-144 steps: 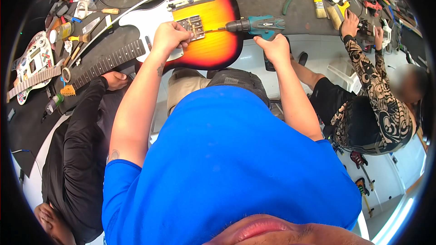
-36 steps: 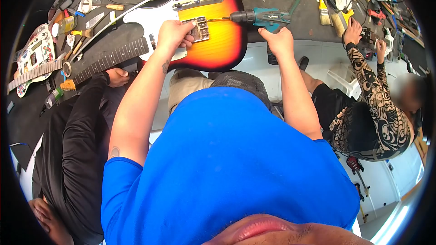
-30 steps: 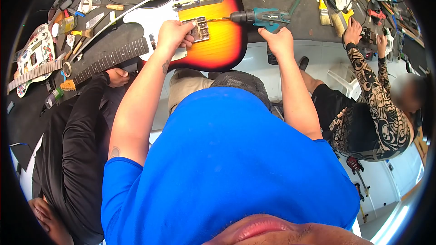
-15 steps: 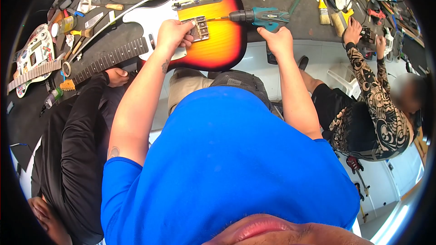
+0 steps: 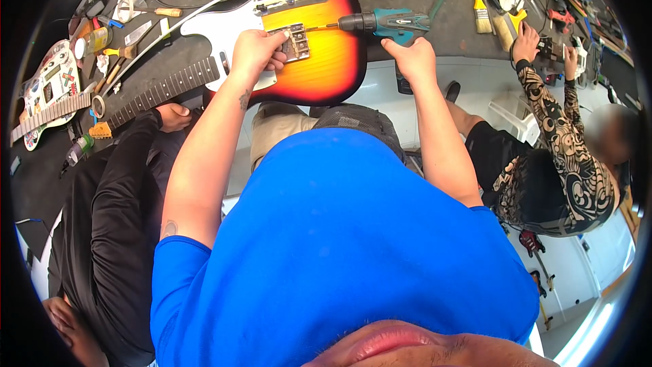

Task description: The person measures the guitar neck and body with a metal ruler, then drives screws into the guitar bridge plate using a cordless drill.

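A sunburst electric guitar point(image 5: 339, 61) with a white pickguard point(image 5: 207, 25) lies face up on the bench, its neck point(image 5: 166, 88) pointing down to the left. My left hand point(image 5: 259, 53) is closed at the metal bridge point(image 5: 297, 44), thumb pressed on its plate and fingers curled beside it. In my right hand point(image 5: 413, 61) is a teal and black cordless drill point(image 5: 390, 25), gripped by its handle. Its long bit point(image 5: 322, 27) runs left across the body to the bridge's edge; whether the tip sits in a screw is too small to tell. Above the bridge is the control plate point(image 5: 295, 1).
A sticker-covered guitar point(image 5: 51, 92) lies at the far left. Paintbrushes point(image 5: 482, 17), pliers and other hand tools crowd the bench's back and right. A person in black sleeves point(image 5: 112, 190) is at my left; another in patterned sleeves point(image 5: 560, 122) works at my right.
The drill and my right hand have shifted slightly left, towards the bridge. My left hand stays at the bridge. The right-hand neighbour's hands have moved a little.
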Available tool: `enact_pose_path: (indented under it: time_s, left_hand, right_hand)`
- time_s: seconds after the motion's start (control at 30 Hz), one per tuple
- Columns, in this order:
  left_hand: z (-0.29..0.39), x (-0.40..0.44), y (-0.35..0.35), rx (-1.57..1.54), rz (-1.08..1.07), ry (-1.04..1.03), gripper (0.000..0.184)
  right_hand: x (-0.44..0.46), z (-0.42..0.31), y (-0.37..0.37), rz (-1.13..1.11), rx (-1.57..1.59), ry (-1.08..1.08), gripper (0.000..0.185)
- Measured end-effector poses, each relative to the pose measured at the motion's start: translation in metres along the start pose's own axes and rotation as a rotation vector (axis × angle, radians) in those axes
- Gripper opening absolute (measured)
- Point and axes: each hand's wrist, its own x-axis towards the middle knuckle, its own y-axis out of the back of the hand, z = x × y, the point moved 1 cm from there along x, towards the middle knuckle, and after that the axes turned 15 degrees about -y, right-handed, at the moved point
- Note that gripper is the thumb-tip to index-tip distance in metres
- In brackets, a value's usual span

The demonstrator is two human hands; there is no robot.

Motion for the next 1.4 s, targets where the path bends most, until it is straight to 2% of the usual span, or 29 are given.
enact_pose_path:
  time_s: [0.13,0.23,0.53,0.63,0.67,0.83,0.9,1.0,1.13,1.17,1.23,1.27,1.37,1.4]
  left_hand:
    - [-0.002,0.001,0.000,0.008,0.005,0.001,0.032]
    - [-0.002,0.001,-0.001,0.008,0.006,0.001,0.034]
    - [-0.001,0.000,0.000,-0.058,0.041,0.008,0.032]
    - [0.001,-0.003,0.001,-0.076,0.066,0.000,0.036]
    - [-0.005,-0.002,0.001,-0.083,0.072,-0.011,0.037]
    - [-0.011,0.003,-0.002,-0.074,0.069,-0.011,0.036]
    - [-0.015,0.003,-0.001,-0.071,0.073,-0.041,0.034]
    - [-0.021,0.004,-0.003,-0.059,0.080,-0.057,0.034]
    - [-0.017,-0.001,-0.003,0.000,0.087,-0.060,0.032]
    - [-0.015,0.000,-0.004,0.009,0.091,-0.060,0.032]
    - [-0.015,0.002,-0.003,-0.003,0.066,-0.061,0.031]
    - [-0.017,0.002,-0.002,-0.005,0.058,-0.055,0.031]
    - [-0.020,-0.005,-0.007,-0.033,0.071,-0.135,0.028]
    - [-0.022,-0.010,-0.007,-0.025,0.068,-0.194,0.028]
  right_hand:
    - [0.000,0.000,0.000,-0.023,0.022,-0.012,0.067]
    - [-0.008,-0.006,0.003,0.045,-0.013,0.001,0.063]
    - [-0.002,0.002,0.009,0.006,0.037,-0.031,0.078]
    - [0.021,0.031,0.020,-0.018,0.372,-0.083,0.072]
    - [0.028,0.040,0.027,-0.022,0.492,-0.124,0.061]
    - [0.064,0.062,0.060,-0.064,1.037,-0.278,0.043]
    - [0.081,0.064,0.063,-0.053,1.191,-0.348,0.043]
    - [0.118,0.066,0.054,-0.016,1.370,-0.304,0.042]
    - [0.152,0.031,0.056,-0.090,1.624,-0.335,0.039]
    - [0.193,0.035,0.045,-0.100,1.618,-0.323,0.042]
    - [0.196,0.014,0.053,0.030,1.557,-0.283,0.048]
    - [0.187,0.008,0.062,0.027,1.473,-0.326,0.069]
    - [0.207,0.016,0.061,-0.128,1.298,-0.362,0.072]
    - [0.196,0.015,0.069,-0.134,1.190,-0.365,0.065]
